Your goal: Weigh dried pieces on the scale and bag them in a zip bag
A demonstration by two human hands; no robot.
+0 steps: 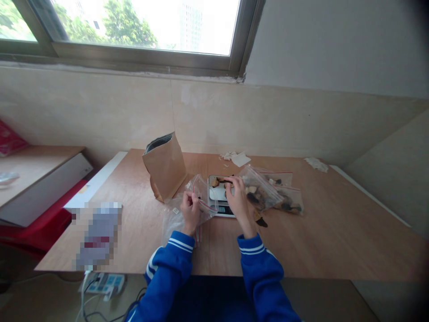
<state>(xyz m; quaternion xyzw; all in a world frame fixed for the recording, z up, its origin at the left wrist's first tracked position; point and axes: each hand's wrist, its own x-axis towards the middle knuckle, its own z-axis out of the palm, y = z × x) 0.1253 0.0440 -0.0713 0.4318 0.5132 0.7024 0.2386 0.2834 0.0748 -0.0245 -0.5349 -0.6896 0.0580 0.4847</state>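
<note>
My left hand (190,209) is closed in a pinch on the edge of a clear zip bag (205,206) with a red seal line. The bag leans against the left side of a small white digital scale (217,193). Over the scale's pan, my right hand (237,196) has its fingers curled around a dark brown dried mushroom piece (228,181). A paler dried mushroom piece (215,182) lies on the pan just left of those fingers. The hand hides the right part of the scale, and the digits on its display are too small to read.
Right of the scale lie zip bags of dried pieces (268,194), with a loose dark piece (261,220) before them. A brown paper bag (167,167) stands open at left. Crumpled white tissue (239,158) lies behind. A blurred-out flat object (100,235) is front left, a power strip (107,284) below.
</note>
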